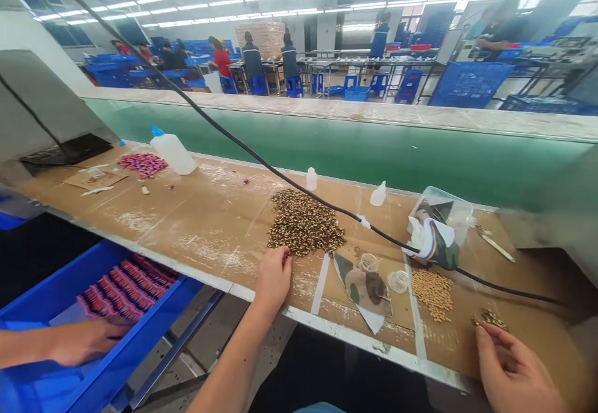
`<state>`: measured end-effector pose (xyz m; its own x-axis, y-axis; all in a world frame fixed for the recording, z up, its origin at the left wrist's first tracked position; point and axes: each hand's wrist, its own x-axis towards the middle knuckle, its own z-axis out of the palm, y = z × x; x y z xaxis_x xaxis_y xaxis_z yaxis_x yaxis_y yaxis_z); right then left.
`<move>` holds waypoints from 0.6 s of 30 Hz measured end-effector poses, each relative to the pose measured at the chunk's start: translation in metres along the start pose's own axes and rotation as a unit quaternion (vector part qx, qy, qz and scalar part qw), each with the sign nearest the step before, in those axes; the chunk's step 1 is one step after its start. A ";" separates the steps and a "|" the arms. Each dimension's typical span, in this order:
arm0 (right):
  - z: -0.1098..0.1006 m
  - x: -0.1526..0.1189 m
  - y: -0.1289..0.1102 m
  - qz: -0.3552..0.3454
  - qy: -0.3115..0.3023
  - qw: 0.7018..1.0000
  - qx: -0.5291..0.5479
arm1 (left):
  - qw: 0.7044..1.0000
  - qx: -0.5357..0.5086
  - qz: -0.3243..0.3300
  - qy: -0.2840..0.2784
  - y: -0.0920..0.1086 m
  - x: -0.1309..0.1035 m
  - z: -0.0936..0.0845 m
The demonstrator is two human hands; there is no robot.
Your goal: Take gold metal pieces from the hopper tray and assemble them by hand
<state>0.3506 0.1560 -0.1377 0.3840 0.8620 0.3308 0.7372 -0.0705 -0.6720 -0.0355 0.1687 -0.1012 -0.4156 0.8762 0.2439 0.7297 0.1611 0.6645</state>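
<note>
Workbench [215, 213], cardboard-topped, spans my head view. Main pile of small dark-and-cream pieces [306, 223] lies near its middle.

Left hand [275, 276]: fingers curled, fingertips at the near edge of the main pile. I cannot tell whether they grasp a piece.

Right hand [521, 369]: thumb and index finger drawn together beside the small pile of similar pieces [494, 319], at the right end of the bench. I cannot confirm a piece between the fingertips.

Between my hands, I locate the camouflage cloth [367, 288], two clear cups, and the pile of tan pieces [432, 294]. One clear cup [369, 262] is at the cloth; the other [398, 281] sits between the cloth and the tan pile. Beyond the tan pile, a clear plastic box [460, 213] stands with bundled cloth [436, 242] at its near side. A white stick-like tool [499, 248] lies to the right of the box.

Two small white bottles [311, 179] [379, 194] stand toward the far side. A large white bottle [175, 154] leans beside the pink-and-purple pile [142, 164], left of the main pile. A black cable [243, 145] crosses my view diagonally.

At lower left, a co-worker's hand [88, 341] reaches into the blue bin [140, 354], near pink-and-dark patterned material [128, 288].
</note>
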 end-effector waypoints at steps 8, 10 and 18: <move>0.001 -0.001 -0.023 -0.025 0.014 1.000 -0.007 | 0.990 0.050 0.114 0.068 -0.019 -0.009 0.007; 0.002 -0.004 -0.036 -0.056 0.001 0.998 0.006 | 0.987 0.048 0.129 0.086 -0.020 -0.010 0.007; 0.018 -0.004 -0.089 -0.276 -0.064 0.959 0.026 | 0.992 -0.063 0.066 0.087 -0.018 -0.012 0.003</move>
<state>0.2735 0.1674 -0.0914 -0.1301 0.8160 0.5632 0.7781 0.4361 -0.4521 -0.0422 0.1568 -0.1185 -0.4167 0.7927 0.4450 0.7149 -0.0167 0.6991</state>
